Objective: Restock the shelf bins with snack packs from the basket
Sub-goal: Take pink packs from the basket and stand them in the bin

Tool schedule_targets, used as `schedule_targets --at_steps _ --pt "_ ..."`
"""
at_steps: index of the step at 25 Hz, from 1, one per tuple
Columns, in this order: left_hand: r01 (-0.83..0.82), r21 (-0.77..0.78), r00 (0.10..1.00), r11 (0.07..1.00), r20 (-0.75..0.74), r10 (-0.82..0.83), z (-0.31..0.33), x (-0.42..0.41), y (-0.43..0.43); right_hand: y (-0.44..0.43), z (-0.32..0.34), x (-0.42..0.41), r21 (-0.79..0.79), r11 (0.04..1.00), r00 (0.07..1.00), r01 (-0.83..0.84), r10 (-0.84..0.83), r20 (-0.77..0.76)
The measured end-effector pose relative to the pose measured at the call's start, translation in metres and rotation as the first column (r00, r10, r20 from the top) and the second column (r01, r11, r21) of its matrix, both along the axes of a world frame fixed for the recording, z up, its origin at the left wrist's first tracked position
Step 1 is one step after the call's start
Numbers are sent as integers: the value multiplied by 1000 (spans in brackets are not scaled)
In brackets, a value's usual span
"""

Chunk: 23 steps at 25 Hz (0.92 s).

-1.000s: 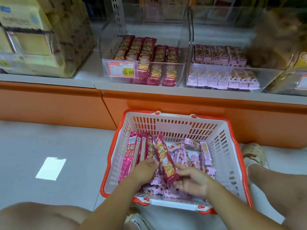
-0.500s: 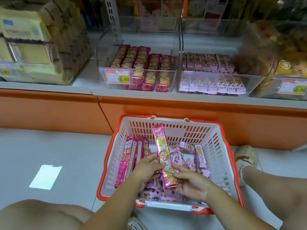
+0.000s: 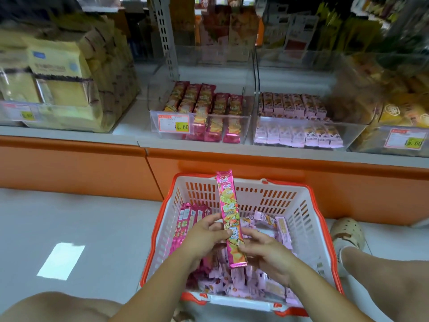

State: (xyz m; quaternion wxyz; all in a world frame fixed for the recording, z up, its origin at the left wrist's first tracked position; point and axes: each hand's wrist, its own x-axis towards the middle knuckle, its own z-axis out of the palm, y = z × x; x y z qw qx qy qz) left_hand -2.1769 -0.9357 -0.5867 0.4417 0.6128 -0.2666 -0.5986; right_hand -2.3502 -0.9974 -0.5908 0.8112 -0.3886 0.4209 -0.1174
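raised higher, the pink snack pack [image 3: 229,219] stands upright; my left hand [image 3: 204,238] and right hand [image 3: 267,252] pinch it, probably aiming for the upper-centre bin [image 3: 246,135].

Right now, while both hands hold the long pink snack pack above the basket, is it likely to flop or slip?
Probably fairly stiff: the long pink snack pack stands straight, upper half unsupported, held only low down by the left hand and right hand. Likely light, since a pinch of the fingers carries it. Its glossy wrapper may be slippery.
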Motion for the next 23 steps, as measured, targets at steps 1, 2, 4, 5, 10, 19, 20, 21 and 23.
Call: schedule_targets --at_steps 1,2,4,5,10,19,20,21,23 --pt "17 -29 1000 999 20 -16 14 7 -2 -2 10 4 -73 997 1000 -3 3 -5" --pt "37 -64 998 997 43 -35 31 16 -5 -6 22 8 -145 989 1000 -7 6 -8" --pt "82 -143 993 986 91 -69 68 33 -9 -11 52 17 -287 958 1000 -9 5 -16" --pt "77 -189 991 979 121 -55 90 43 -12 -13 71 23 -356 935 1000 -6 2 -10" --pt "-268 -500 821 824 328 467 157 106 -27 -38 172 68 -657 742 991 131 -108 75" --pt "-236 -410 757 881 492 431 137 161 -61 -181 196 184 -822 453 763 -345 -375 -527" --pt "-222 -408 774 886 479 414 135 162 -63 -188 188 189 -766 464 704 -445 -347 -619" --pt "-217 -413 787 884 461 409 132 164 -64 -190 182 192 -709 481 664 -515 -299 -685" --pt "-226 -424 812 877 416 410 128 169 -66 -189 173 195 -625 489 604 -609 -226 -764"
